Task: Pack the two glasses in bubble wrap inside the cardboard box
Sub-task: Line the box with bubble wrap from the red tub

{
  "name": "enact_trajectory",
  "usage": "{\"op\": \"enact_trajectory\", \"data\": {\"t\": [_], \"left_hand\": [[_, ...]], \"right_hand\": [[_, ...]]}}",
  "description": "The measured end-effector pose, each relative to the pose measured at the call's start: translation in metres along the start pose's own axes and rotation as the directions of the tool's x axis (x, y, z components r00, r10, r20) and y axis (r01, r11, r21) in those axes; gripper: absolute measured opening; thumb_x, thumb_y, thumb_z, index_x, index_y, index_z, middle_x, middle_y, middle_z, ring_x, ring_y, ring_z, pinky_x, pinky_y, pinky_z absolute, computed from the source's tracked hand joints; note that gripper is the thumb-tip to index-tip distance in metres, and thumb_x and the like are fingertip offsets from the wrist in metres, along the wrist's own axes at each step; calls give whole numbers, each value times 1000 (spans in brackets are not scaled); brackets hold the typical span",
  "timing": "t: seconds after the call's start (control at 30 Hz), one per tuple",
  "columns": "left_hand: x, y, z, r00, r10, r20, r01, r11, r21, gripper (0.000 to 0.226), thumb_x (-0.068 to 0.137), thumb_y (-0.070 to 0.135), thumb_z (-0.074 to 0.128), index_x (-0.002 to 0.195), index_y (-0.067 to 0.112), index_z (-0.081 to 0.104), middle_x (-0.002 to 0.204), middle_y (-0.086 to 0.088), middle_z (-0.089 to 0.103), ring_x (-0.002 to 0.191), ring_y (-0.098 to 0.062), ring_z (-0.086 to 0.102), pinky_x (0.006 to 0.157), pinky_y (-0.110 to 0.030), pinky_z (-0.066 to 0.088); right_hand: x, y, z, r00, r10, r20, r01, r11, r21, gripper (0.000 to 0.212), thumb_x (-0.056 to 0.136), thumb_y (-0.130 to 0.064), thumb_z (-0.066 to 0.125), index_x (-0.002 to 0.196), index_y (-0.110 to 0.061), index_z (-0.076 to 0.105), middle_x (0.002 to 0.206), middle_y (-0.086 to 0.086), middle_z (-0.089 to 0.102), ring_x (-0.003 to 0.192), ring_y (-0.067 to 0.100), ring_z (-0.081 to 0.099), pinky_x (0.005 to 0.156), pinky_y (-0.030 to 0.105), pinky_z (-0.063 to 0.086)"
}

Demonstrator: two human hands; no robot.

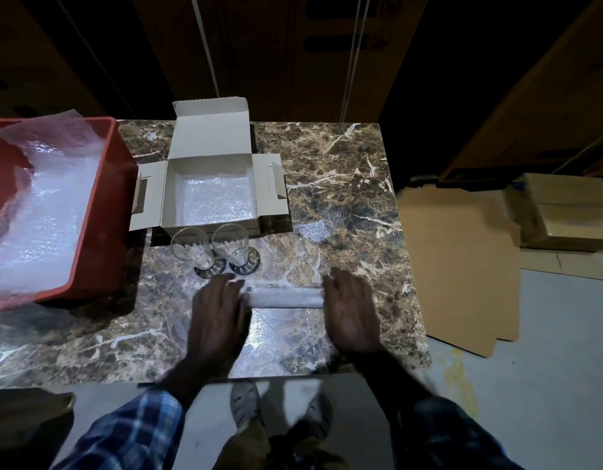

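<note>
Two clear glasses, one (191, 247) on the left and one (231, 244) beside it, stand upright on the marble table just in front of the open white cardboard box (212, 137). A sheet of bubble wrap lining (218, 198) covers the box floor. Nearer to me lies a rolled-up tube of bubble wrap (285, 297), and its loose sheet (286, 334) spreads flat towards the table's front edge. My left hand (218, 310) rests flat on the tube's left end. My right hand (352, 310) rests flat on its right end. What is inside the tube is hidden.
A red bin (103, 212) full of bubble wrap (45, 215) stands at the table's left. A small bubble wrap scrap (313, 230) lies right of the box. Flat cardboard (459, 266) and stacked boxes (565, 215) lie on the floor to the right.
</note>
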State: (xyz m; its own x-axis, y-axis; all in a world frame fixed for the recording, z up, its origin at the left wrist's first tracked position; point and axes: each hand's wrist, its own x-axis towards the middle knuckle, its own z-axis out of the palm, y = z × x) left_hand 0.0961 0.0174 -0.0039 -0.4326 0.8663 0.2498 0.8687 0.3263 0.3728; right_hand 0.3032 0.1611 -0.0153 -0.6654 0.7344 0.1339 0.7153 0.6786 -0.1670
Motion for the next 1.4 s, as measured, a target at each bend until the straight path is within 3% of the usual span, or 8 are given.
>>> {"op": "enact_trajectory", "data": {"t": [0.17,0.3,0.43,0.53,0.7,0.97,1.27,1.4], "left_hand": [[-4,22,29,965,251,75,-251,968,-2,38,95,15,62,132,5,61,141,-14,56,133,-35,48,110,-49,38],[10,21,25,952,304,21,-304,953,-6,23,95,19,64,112,5,68,116,-12,66,106,-36,59,98,-46,43],[14,14,15,938,338,76,-338,941,-13,30,95,43,65,95,13,68,102,-2,63,91,-25,54,81,-43,42],[14,9,11,901,407,151,-409,912,-19,26,97,37,62,83,16,63,82,0,60,75,-23,50,68,-38,38],[33,5,7,902,301,310,-294,953,-71,20,95,27,59,75,22,58,62,4,57,55,-18,48,56,-31,33],[50,-11,3,897,196,396,-164,980,-114,19,96,30,66,86,14,64,78,-2,70,67,-21,63,55,-29,39],[52,-36,-6,874,189,448,-100,971,-215,17,93,30,68,87,15,61,76,4,65,63,-5,56,56,-30,45],[53,-38,-15,855,54,515,85,967,-241,10,89,20,72,86,23,64,72,6,67,61,-13,64,56,-31,50]], "right_hand": [[-14,-37,29,974,-220,60,218,975,32,43,91,-11,55,133,-4,61,136,14,62,130,30,56,117,46,21],[-6,-33,25,987,-160,-6,160,979,124,37,92,-9,42,115,-6,71,123,12,69,117,27,64,113,44,30],[-1,-24,13,975,-208,-79,220,950,222,19,95,-17,56,96,-8,72,119,12,70,114,29,61,109,43,37],[-4,-22,4,955,-260,-140,288,924,253,10,87,-13,63,91,-7,70,114,8,70,104,28,56,95,40,43],[3,-19,2,996,-79,-46,91,929,360,9,88,-11,59,83,-12,66,83,4,65,82,26,55,77,39,42],[19,4,-10,957,88,278,-214,859,464,10,93,-20,65,89,-10,67,89,9,69,87,26,60,73,34,38],[37,20,-20,889,135,438,-328,855,402,24,91,-37,68,79,-19,56,74,3,63,73,25,59,66,36,45],[37,32,-24,877,72,475,-302,851,430,19,86,-34,74,85,-18,63,74,0,63,73,20,58,62,31,37]]}}
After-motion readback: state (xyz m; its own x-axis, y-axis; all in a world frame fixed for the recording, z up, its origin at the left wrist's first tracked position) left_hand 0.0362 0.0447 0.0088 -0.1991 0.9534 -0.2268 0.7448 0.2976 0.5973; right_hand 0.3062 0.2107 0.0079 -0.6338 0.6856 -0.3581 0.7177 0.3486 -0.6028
